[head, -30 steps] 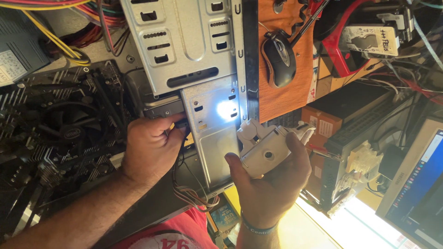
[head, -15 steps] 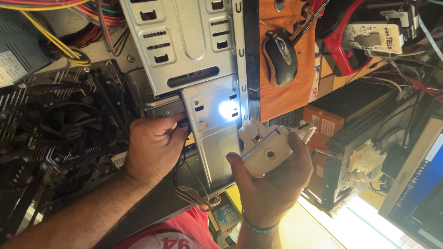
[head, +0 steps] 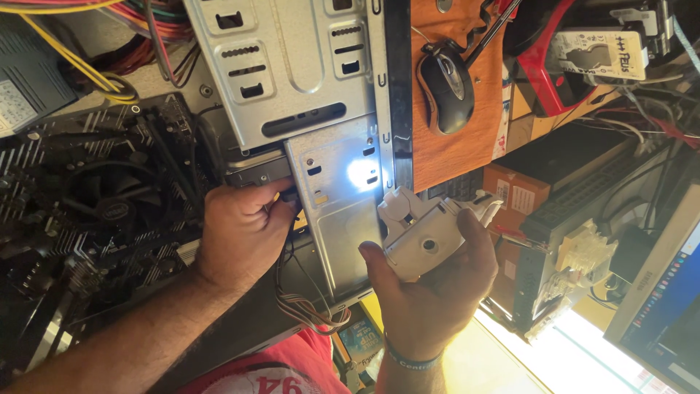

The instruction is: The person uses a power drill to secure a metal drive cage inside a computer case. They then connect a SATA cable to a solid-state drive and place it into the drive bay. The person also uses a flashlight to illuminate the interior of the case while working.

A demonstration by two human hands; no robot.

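Inside the computer case (head: 292,80), left hand (head: 244,230) clenches a drive (head: 255,169); right hand (head: 430,292) grips a white flashlight (head: 423,233).

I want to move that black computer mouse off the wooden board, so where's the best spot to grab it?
Probably grip the black mouse across its two long flanks, coming from above. Its rounded back faces up and unobstructed on the wooden board, and its cord leaves the far end.

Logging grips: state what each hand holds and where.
Right hand cradles a white plastic light unit by its underside. Left hand grips a grey metal drive at its near edge.
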